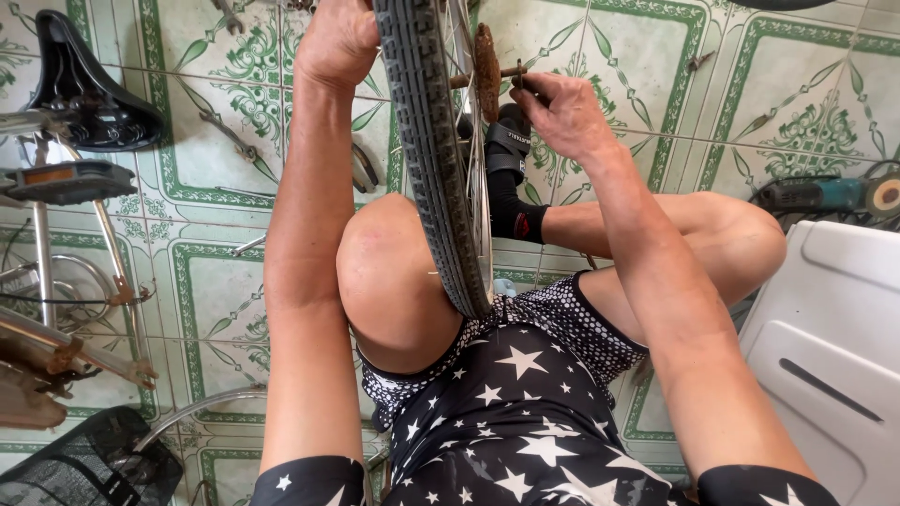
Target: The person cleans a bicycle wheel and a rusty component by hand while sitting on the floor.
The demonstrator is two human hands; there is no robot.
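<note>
Tiled floor (234, 187) (saddle (89, 89) nearby), wheel (431, 141).

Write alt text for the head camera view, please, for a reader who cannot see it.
A seated person holds a grey-tyred bicycle wheel upright between the knees, left hand on the tyre, right hand at the rusty hub sprocket. A black bicycle saddle and an angle grinder lie on the green patterned tile floor.

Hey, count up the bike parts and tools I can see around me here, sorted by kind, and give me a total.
Wheel with tyre, held by left hand and right hand: 1
Rusty sprocket: 1
Bike saddle: 1
Pedal: 1
Black wire basket: 1
Angle grinder: 1
Spanner on the floor: 1
Total: 7
</note>
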